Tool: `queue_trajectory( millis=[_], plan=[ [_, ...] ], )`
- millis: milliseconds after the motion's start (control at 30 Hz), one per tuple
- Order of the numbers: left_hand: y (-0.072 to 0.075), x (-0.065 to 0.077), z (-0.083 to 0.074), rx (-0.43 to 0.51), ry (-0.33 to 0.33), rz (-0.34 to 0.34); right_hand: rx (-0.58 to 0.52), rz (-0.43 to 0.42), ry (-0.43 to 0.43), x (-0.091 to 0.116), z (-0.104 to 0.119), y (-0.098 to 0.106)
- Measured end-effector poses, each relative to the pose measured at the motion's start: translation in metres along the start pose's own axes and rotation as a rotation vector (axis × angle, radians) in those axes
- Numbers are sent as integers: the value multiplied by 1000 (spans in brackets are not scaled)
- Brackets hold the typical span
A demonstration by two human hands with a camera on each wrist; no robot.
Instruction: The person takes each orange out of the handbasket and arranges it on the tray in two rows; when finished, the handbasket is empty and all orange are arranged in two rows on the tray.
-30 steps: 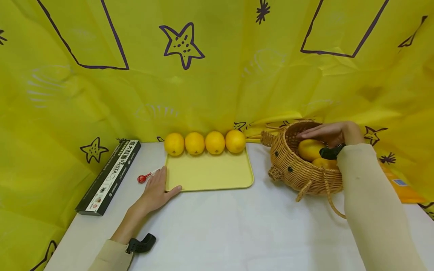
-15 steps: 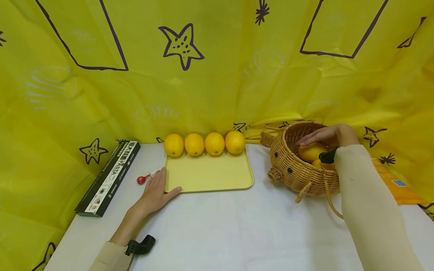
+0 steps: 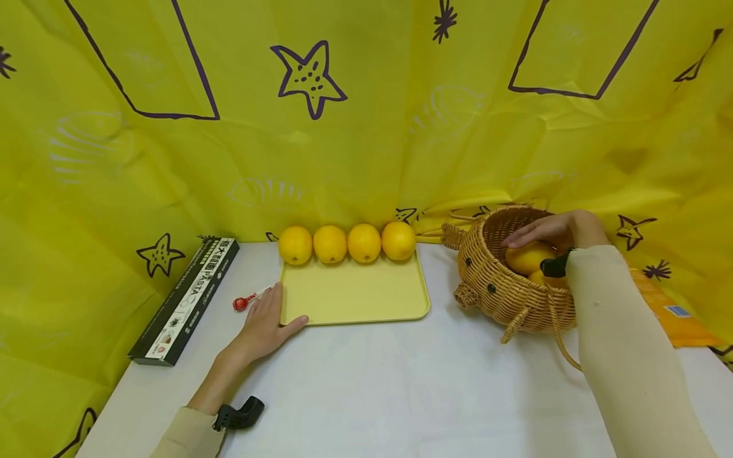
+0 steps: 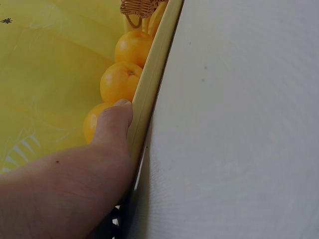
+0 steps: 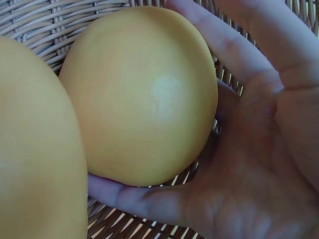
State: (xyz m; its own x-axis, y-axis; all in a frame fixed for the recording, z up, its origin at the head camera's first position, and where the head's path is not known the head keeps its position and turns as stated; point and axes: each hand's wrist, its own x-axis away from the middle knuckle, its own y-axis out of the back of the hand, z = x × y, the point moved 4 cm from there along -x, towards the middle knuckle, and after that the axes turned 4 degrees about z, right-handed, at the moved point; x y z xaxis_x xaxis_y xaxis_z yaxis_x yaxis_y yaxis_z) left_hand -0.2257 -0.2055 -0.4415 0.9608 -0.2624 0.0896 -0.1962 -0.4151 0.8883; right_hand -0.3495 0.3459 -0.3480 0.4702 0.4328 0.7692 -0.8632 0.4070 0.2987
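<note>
In the head view, a wicker basket with a pig's face (image 3: 498, 305) lies with its mouth tilted up on the right. Smooth yellow fruits that look like mangoes are inside. My right hand (image 3: 550, 229) reaches into it; in the right wrist view, thumb and fingers curve round one mango (image 5: 142, 99), while a second mango (image 5: 35, 144) lies beside it, cut off by the frame. My left hand (image 3: 263, 324) rests at the near left corner of a pale yellow tray (image 3: 355, 296), its thumb along the front rim and its fingers along the left side.
Several oranges (image 3: 329, 243) stand in a row along the tray's back edge. Left of the tray lie a red lollipop (image 3: 240, 303) and a long black pasta box (image 3: 186, 299). An orange packet (image 3: 676, 318) sits behind my right forearm. A yellow patterned cloth hangs behind the white table.
My right hand has sunk a little lower into the basket, closing in over the mango, and its forearm has shifted slightly left. The left hand and the tray stay as they were.
</note>
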Motion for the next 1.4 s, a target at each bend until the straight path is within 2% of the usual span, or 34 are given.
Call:
queue_trajectory(
  millis=[100,333,533,767,967,1100,1167,1300,1400],
  plan=[
    [-1,-1,2,5,0,-3,-12,-5,5,-1,0,1],
    [-1,0,3,15,8,9,-148,-16,19,-1,2,-3],
    [-2,0,4,15,9,3,-184,-11,15,-2,5,-4],
    [-1,1,3,19,-3,-6,-100,-25,87,0,23,-7],
    [0,1,2,9,-6,-16,-149,68,127,-2,33,-9],
    [0,0,0,21,-5,-4,-159,107,170,4,39,-9],
    [-1,0,-1,29,-1,6,-138,91,175,11,42,-8],
    [-1,0,-1,25,3,7,-26,39,194,30,47,-9],
    [0,0,0,12,-1,-7,31,2,239,45,51,-11]
  ],
)
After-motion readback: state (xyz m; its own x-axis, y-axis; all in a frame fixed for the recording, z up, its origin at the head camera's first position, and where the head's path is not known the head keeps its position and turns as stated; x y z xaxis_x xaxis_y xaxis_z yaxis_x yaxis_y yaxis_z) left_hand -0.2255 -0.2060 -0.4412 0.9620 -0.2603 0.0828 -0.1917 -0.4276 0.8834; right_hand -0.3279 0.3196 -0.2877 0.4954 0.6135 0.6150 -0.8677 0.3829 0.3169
